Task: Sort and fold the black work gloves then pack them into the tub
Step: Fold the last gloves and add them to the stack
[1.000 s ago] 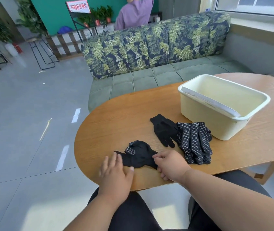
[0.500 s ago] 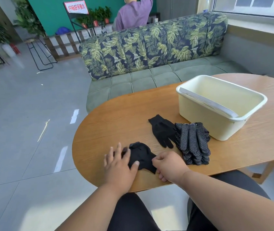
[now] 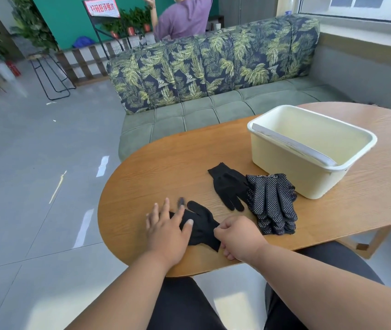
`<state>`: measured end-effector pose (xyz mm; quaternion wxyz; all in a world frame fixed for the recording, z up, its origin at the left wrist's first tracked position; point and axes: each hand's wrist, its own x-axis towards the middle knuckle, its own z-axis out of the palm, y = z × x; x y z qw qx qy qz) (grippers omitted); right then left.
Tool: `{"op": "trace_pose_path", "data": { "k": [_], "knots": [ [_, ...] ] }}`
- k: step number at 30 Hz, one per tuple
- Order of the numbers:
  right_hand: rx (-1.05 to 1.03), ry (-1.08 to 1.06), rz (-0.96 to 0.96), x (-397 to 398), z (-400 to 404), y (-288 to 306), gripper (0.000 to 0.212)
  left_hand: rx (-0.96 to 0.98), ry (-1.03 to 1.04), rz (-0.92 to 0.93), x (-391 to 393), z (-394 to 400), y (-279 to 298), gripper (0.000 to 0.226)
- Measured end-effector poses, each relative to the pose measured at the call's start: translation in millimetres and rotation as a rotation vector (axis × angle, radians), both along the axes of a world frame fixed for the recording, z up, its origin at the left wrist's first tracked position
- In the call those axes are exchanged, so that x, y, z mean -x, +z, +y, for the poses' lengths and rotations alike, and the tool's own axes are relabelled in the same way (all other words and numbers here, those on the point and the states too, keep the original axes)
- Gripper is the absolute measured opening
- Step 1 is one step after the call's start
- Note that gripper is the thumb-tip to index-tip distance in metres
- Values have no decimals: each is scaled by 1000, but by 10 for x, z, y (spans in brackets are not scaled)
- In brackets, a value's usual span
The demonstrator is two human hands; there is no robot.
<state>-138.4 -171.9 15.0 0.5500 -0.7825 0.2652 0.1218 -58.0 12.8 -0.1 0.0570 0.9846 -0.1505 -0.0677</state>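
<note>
A black glove (image 3: 201,225) lies near the front edge of the wooden table (image 3: 165,167). My left hand (image 3: 168,228) presses flat on its left part, fingers spread. My right hand (image 3: 237,235) pinches the glove's cuff end at the right. Farther back, a plain black glove (image 3: 229,184) lies flat. Beside it rests a stack of white-dotted black gloves (image 3: 271,203). The cream tub (image 3: 308,151) stands behind the stack with nothing visible inside.
A green sofa (image 3: 213,79) with leaf-print cushions runs along the table's far side. A person in a purple top (image 3: 185,15) stands behind it. Grey tiled floor (image 3: 34,175) lies to the left. My dark-trousered legs are under the table's front edge.
My left hand has slid right onto the glove and flattened it. The bunched glove now lies spread out, with its thumb pointing away. My right hand stays on the cuff.
</note>
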Motion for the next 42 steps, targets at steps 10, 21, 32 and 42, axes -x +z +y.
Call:
{"op": "trace_pose_path", "data": {
  "k": [10,21,32,42],
  "knots": [
    [23,19,3,-8,-13,-1,17,48,-76,1,30,-39,-8,61],
    [51,9,2,-12,4,-34,15,17,20,2,20,103,-147,77],
    [192,32,-27,13,9,-47,11,-55,-305,64,144,-143,-216,64],
    [231,18,-78,23,-34,-155,26,247,-328,-94,217,50,-196,36]
  ]
}}
